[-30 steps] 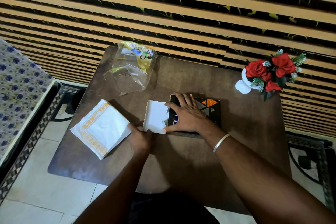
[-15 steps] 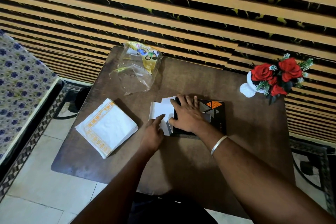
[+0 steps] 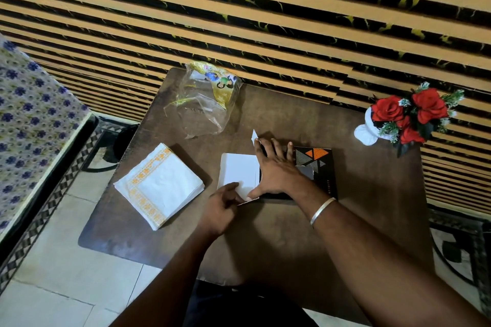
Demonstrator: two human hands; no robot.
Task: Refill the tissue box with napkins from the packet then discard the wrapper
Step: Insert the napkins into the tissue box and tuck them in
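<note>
A black tissue box (image 3: pixel 322 167) with orange and grey triangles lies flat in the middle of the brown table (image 3: pixel 358 207). Its white end flap (image 3: pixel 237 171) is folded open to the left. My right hand (image 3: pixel 279 170) presses flat on the box's left end, fingers spread. My left hand (image 3: pixel 221 204) touches the near corner of the flap with its fingertips. A stack of white napkins (image 3: pixel 159 186) with an orange border lies to the left, apart from both hands. The clear plastic wrapper (image 3: pixel 204 103) lies crumpled at the table's far left corner.
A white vase of red roses (image 3: pixel 409 117) stands at the table's far right corner. A striped wall runs behind the table. A bed with a blue-flowered cover (image 3: pixel 29 125) is at the left. Pale floor tiles show below the table's near left edge.
My left hand has moved from beside the napkin stack over to the flap's near corner. My right hand stayed on the box. A small side flap now stands up at the far corner.
</note>
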